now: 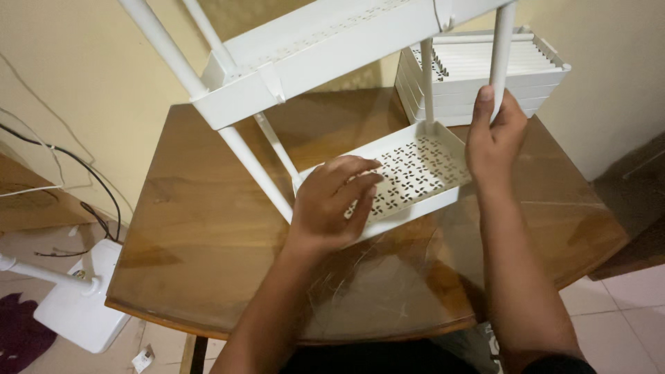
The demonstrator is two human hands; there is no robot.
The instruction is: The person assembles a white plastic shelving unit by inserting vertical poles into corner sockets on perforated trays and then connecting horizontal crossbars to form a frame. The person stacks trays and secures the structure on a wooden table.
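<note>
Wooden table (208,228) against a beige wall, stack of white trays (485,76) at 1 o'clock. Left hand (332,204) lies flat, fingers spread, on the perforated lower tray (422,173) of a white shelf rack (305,62) at table centre. Right hand (493,135) is wrapped around the rack's upright pole (501,48) at 2 o'clock.

Left hand (334,202): bare, no glove, ring or watch showing.
Right hand (493,136): bare, also without jewellery or a wrist strap.
Fingers (360,181): uncovered, nails short and plain.
Forearms: both bare along their whole visible length.
Sleeves: a dark fabric edge shows at the lower right corner; it is too cropped to tell more.
</note>
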